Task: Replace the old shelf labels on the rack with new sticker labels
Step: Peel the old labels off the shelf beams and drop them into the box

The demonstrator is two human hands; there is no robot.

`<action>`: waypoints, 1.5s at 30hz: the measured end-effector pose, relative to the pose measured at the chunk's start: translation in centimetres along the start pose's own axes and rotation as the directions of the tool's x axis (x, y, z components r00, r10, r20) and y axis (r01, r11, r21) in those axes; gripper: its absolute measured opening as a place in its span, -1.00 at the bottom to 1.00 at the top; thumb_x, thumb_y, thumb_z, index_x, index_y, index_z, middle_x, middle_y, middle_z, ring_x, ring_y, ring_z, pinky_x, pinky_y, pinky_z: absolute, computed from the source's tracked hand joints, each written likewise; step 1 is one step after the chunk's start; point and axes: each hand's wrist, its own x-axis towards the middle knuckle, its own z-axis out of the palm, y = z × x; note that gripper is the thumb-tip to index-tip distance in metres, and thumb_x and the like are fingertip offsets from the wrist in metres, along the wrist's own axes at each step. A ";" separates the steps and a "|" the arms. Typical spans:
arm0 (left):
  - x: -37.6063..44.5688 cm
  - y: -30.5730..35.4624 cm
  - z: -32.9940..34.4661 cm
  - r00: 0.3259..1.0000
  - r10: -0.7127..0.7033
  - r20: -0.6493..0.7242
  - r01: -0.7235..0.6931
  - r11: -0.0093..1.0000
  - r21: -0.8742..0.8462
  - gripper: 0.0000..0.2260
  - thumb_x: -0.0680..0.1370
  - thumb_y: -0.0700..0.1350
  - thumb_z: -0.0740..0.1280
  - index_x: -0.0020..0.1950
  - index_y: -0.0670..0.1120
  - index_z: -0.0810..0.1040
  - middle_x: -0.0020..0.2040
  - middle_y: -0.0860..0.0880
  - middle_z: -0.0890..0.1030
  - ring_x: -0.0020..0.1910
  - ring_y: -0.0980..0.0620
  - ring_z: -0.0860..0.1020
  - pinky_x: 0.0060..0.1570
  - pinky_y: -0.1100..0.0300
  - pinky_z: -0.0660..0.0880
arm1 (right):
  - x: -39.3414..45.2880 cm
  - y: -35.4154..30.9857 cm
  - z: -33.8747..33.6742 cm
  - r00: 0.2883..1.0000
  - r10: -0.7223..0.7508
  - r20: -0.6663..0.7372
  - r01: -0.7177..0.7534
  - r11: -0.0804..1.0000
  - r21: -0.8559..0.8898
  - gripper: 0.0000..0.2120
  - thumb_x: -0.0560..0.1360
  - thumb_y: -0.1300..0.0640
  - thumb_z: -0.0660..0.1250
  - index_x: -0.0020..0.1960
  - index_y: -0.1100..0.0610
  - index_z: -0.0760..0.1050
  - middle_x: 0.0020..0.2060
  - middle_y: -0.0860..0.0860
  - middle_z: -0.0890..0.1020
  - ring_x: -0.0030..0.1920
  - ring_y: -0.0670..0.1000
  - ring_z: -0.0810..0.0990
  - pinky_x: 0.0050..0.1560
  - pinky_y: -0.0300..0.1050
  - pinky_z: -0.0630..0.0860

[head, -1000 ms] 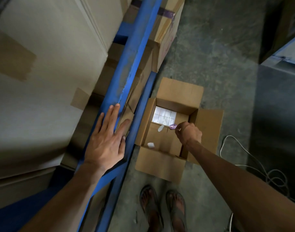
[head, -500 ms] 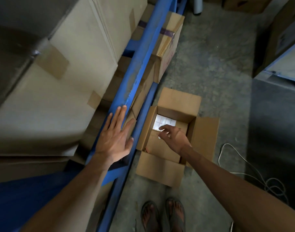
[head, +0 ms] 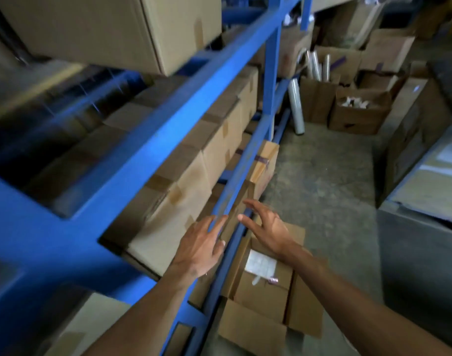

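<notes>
Both hands spread wide, nothing held: left hand [head: 202, 245] fingertips on blue rack beam [head: 235, 181], right hand [head: 267, 228] just beside. Sticker sheet [head: 261, 262] left in open carton [head: 261, 294] below right wrist. Risk noted: beam reached without label; no old label discernible, frame blurred.

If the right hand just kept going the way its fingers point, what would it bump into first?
Most likely the blue shelf beam. The right hand is open, fingers aimed up and left toward it, and nothing shows between. Depth is unclear, so it could slip past to the taped carton behind.
</notes>
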 end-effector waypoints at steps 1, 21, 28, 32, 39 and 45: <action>-0.3 0.8 -1.7 1.000 0.012 -0.028 -0.013 1.000 -0.013 -0.47 0.61 0.09 0.16 0.58 0.12 0.15 0.49 0.00 0.36 0.42 -0.05 0.40 0.38 0.07 0.38 | -0.1 -1.6 -0.9 0.999 -0.030 -0.013 0.030 0.999 0.014 -0.49 0.53 -0.18 0.30 0.41 0.01 0.40 0.32 -0.02 0.55 0.32 -0.01 0.50 0.32 -0.11 0.42; -9.7 7.1 -37.4 0.521 0.039 -0.853 0.070 0.994 0.088 -0.70 0.47 -0.06 0.30 0.20 0.04 0.57 -0.02 0.09 0.66 0.05 -0.01 0.60 0.08 0.04 0.52 | -2.6 -33.4 -14.6 0.739 -0.618 -0.268 0.672 0.701 0.237 -0.63 0.56 -0.04 0.33 0.35 -0.07 0.44 0.03 -0.13 0.57 0.04 -0.15 0.54 0.06 -0.35 0.45; -13.2 6.0 -46.1 0.334 0.177 -0.926 0.290 0.915 0.280 -0.67 0.48 -0.08 0.31 0.24 -0.04 0.58 0.19 -0.03 0.64 0.40 -0.12 0.44 0.47 -0.13 0.25 | -2.5 -44.0 -16.4 0.619 -0.735 -0.276 0.780 0.536 0.322 -0.67 0.56 0.07 0.36 0.32 0.00 0.46 0.04 0.01 0.60 0.06 -0.02 0.55 0.14 -0.08 0.46; -13.4 5.7 -50.1 0.365 0.203 -0.909 0.378 0.860 0.344 -0.58 0.52 -0.21 0.33 0.39 -0.09 0.50 0.48 -0.16 0.43 0.58 -0.17 0.18 0.57 -0.14 0.02 | -1.2 -49.9 -17.7 0.573 -0.762 -0.303 0.815 0.492 0.305 -0.61 0.55 0.04 0.38 0.36 0.02 0.46 0.12 0.02 0.57 0.07 -0.01 0.54 0.06 -0.37 0.45; -12.4 4.9 -50.6 0.487 0.123 -0.865 0.626 0.641 0.444 -0.27 0.40 -0.26 0.41 0.55 -0.08 0.29 0.61 -0.20 0.16 0.60 -0.17 0.10 0.54 -0.10 -0.09 | 1.9 -55.2 -17.6 0.595 -0.706 -0.385 0.803 0.545 0.240 -0.44 0.58 0.04 0.33 0.53 0.08 0.26 0.26 0.03 0.46 0.12 0.06 0.53 0.24 -0.08 0.46; -11.9 4.6 -50.6 0.451 0.145 -0.881 0.648 0.626 0.434 -0.25 0.33 -0.29 0.47 0.51 -0.11 0.35 0.56 -0.23 0.28 0.57 -0.18 0.22 0.52 -0.13 0.02 | 3.4 -56.3 -16.7 0.534 -0.671 -0.514 0.838 0.499 0.219 -0.63 0.54 0.08 0.40 0.33 0.05 0.51 0.11 -0.02 0.50 -0.07 -0.03 0.53 0.02 -0.23 0.49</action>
